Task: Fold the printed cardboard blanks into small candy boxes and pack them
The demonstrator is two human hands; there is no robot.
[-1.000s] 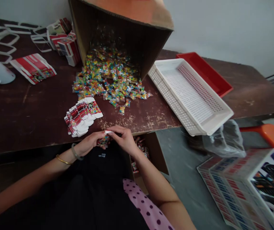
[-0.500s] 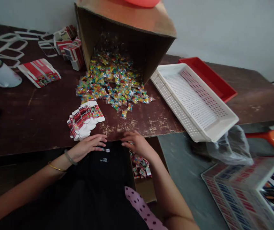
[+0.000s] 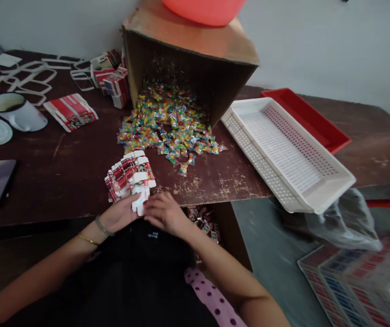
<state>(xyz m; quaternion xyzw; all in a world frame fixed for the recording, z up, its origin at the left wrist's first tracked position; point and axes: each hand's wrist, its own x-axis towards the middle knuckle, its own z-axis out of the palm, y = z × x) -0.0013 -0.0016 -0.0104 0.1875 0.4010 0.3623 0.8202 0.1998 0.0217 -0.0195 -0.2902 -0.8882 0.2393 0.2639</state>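
One small white carton [image 3: 141, 193] between both hands [image 3: 147, 213].

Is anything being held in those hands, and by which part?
Yes, a small carton: the left hand holds its lower left edge, while the right hand's fingers are at its lower right edge.

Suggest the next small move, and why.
I'd probably have the right hand ease the white carton open: the left hand supports it, its upper flap sticks out unfolded, and the right fingers are at its lower end.
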